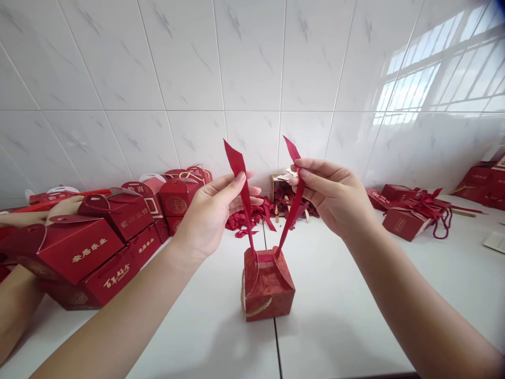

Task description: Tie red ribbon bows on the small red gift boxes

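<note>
A small red gift box point(270, 287) stands upright on the white table, a gold cord handle point(256, 310) hanging down its side. From the box's top a red ribbon point(246, 205) rises in two strands that spread into a V. My left hand point(215, 210) pinches one strand between thumb and fingers, near its slanted end. The other strand is pinched near its tip by my right hand point(333, 192). Both ends stick up above my fingers. How the ribbon runs inside the box top is partly hidden.
Stacked red gift boxes point(84, 250) fill the left side, with another person's arms point(18, 295) around them. Loose red ribbons point(256, 213) lie at the back near a small container point(282, 192). More red boxes point(406, 218) sit right, before the tiled wall point(252, 63).
</note>
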### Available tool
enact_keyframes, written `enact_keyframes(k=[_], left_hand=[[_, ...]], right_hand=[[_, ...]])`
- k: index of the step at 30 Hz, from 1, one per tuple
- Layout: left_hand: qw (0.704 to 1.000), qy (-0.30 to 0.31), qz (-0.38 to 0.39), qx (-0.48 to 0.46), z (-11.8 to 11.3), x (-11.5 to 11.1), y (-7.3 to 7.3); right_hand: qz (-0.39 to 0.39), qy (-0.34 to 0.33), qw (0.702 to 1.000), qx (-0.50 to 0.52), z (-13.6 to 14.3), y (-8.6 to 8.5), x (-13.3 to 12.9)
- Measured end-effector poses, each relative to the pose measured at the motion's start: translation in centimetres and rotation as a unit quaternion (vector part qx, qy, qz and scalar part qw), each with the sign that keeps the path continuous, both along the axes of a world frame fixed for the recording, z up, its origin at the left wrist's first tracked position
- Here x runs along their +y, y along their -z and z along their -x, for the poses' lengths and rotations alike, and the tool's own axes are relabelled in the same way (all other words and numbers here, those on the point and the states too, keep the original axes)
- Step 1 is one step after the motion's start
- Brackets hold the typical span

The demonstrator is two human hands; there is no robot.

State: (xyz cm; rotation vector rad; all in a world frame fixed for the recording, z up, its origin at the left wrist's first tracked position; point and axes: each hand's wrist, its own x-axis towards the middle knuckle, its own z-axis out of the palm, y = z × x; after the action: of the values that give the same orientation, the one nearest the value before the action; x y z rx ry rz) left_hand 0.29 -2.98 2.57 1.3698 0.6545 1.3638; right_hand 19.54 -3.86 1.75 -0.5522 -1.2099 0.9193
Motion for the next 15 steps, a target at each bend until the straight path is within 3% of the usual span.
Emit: enact_keyframes(k=[8,15], left_hand=[[1.0,-0.009,0.006,0.017,-0.29,0.38,0.86],[1.0,0.0,-0.005,0.014,-0.76,0.6,0.55]], right_hand=[[0.024,0.011,0.998,-0.05,0.34,0.36,-0.67],[0.022,0.028,0.994,-0.101,0.63,0.4,-0.21]])
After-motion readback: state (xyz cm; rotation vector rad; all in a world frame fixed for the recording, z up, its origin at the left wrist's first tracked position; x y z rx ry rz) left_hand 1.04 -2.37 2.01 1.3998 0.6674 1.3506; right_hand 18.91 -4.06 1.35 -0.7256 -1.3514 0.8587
